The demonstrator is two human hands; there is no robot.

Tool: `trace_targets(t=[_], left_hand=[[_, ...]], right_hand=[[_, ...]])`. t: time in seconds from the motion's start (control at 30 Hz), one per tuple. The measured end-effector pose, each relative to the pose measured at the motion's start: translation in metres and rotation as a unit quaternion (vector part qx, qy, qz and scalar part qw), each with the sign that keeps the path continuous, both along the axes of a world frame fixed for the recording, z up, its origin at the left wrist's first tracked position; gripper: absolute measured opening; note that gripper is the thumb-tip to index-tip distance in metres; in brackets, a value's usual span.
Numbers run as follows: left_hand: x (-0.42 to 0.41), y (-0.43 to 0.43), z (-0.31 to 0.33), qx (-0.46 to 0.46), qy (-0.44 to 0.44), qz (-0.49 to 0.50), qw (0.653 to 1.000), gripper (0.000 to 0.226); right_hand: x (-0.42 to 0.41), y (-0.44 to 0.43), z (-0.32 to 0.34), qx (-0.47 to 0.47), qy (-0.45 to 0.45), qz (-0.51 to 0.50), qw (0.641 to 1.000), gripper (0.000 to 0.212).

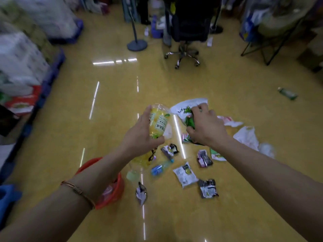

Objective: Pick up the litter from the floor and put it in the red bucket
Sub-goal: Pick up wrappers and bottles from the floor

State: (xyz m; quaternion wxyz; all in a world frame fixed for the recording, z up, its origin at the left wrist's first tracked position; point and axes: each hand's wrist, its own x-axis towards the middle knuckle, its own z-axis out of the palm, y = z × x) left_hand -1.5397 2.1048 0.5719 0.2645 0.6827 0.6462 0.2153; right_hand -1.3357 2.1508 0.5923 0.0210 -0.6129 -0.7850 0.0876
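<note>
My left hand (141, 131) grips a clear plastic bottle with a yellow label (159, 122), held up above the floor. My right hand (206, 126) clutches a crumpled white and green snack bag (185, 110). The red bucket (113, 187) stands on the floor at the lower left, partly hidden under my left forearm, with something pale inside. Several wrappers lie on the yellow floor below my hands: a white packet (185, 174), a black packet (208, 188), a purple one (203, 158), a small blue-labelled bottle (161, 167), and white plastic bags (246, 135) to the right.
A green bottle (287, 93) lies alone at the far right. A black office chair (188, 32) and a round-based stand (137, 44) are at the back. Stacked packaged goods on blue pallets (52, 74) line the left side. A folding frame (269, 44) stands back right.
</note>
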Motion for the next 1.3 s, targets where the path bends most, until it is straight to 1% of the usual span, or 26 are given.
trace_targets(t=[0.13,0.3,0.4,0.5,0.57,0.67,0.83,0.97,1.07,1.3], left_hand=[[-0.044,-0.024,0.061,0.035,-0.004,0.034,0.999,0.105],[-0.109,-0.060,0.121,0.090,0.017,0.069,0.993,0.101],[-0.154,-0.081,0.142,0.097,0.032,0.099,0.990,0.100],[-0.199,-0.108,0.148,0.093,0.048,0.127,0.986,0.100],[-0.229,-0.127,0.145,0.090,0.053,0.142,0.984,0.101],[-0.266,-0.153,0.135,0.072,0.036,0.159,0.984,0.105],[-0.303,-0.177,0.113,0.009,0.021,0.196,0.980,0.107],[-0.322,-0.176,0.083,-0.029,0.042,0.243,0.969,0.107],[-0.334,-0.168,0.061,-0.058,0.063,0.259,0.962,0.108],[-0.350,-0.139,0.015,-0.105,0.063,0.284,0.951,0.100]], right_hand=[[-0.041,-0.015,0.064,0.031,0.009,0.028,0.999,0.050],[-0.112,-0.035,0.115,0.060,0.029,0.057,0.996,0.046],[-0.163,-0.048,0.132,0.082,0.039,0.077,0.993,0.049],[-0.213,-0.064,0.138,0.093,0.045,0.103,0.989,0.052],[-0.244,-0.074,0.138,0.092,0.045,0.117,0.988,0.053],[-0.284,-0.089,0.131,0.087,0.041,0.141,0.985,0.053],[-0.332,-0.102,0.109,0.058,0.016,0.178,0.982,0.051],[-0.364,-0.090,0.085,0.034,-0.002,0.207,0.978,0.050],[-0.387,-0.076,0.060,0.014,-0.002,0.223,0.975,0.050],[-0.415,-0.034,0.006,-0.050,-0.006,0.243,0.969,0.049]])
